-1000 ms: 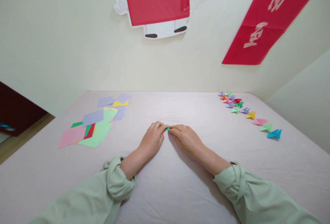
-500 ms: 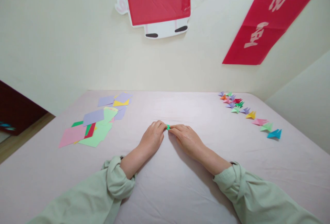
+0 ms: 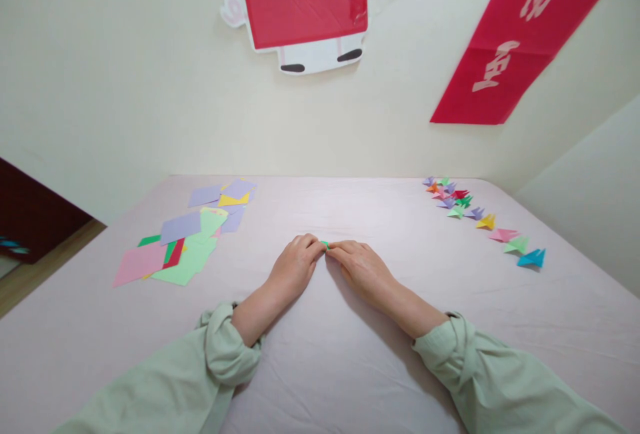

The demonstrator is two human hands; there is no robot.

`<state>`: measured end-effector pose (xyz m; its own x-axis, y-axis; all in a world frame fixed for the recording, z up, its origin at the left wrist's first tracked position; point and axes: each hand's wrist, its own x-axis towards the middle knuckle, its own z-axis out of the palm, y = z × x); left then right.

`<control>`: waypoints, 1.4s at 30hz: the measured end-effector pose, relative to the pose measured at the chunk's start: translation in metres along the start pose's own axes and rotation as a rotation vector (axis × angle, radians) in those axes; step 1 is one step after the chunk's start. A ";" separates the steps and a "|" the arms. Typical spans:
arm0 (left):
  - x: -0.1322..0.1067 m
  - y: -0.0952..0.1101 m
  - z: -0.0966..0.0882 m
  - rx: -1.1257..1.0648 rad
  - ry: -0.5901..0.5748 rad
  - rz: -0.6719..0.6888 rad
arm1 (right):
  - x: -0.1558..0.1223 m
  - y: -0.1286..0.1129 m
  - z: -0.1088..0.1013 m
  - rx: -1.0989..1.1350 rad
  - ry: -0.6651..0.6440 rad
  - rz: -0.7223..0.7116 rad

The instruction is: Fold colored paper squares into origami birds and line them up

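Note:
A small piece of green paper [image 3: 325, 245] sits between my fingertips over the middle of the table, mostly covered by them. My left hand [image 3: 294, 265] pinches it from the left, fingers bent and pressed together. From the right, my right hand [image 3: 364, 269] holds its other side between thumb and fingers. The two hands' fingertips nearly meet. How the paper is folded cannot be made out.
On the left lies a loose spread of coloured paper sheets [image 3: 181, 227]. Several folded paper figures run in a line along the right, with a blue one [image 3: 532, 259] nearest. A wall [image 3: 345, 134] rises behind the cloth-covered table [image 3: 320, 367].
Slightly less of the green paper shows between my fingertips, as my left fingers have shifted a little over it. Both hands otherwise stay in place.

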<state>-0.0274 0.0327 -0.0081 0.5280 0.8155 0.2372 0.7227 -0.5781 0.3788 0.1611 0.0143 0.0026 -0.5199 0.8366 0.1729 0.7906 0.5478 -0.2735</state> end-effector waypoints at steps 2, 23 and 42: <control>0.000 0.001 -0.001 0.001 -0.002 0.002 | 0.000 0.000 -0.001 -0.002 -0.006 0.003; -0.006 0.005 -0.005 0.018 -0.029 0.016 | 0.005 0.010 -0.002 0.049 -0.057 0.044; -0.005 -0.007 0.000 -0.037 0.004 0.057 | 0.004 0.003 -0.001 -0.087 -0.024 -0.021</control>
<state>-0.0350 0.0329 -0.0119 0.5659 0.7813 0.2632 0.6745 -0.6223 0.3971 0.1618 0.0192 0.0029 -0.5436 0.8249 0.1549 0.8038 0.5648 -0.1867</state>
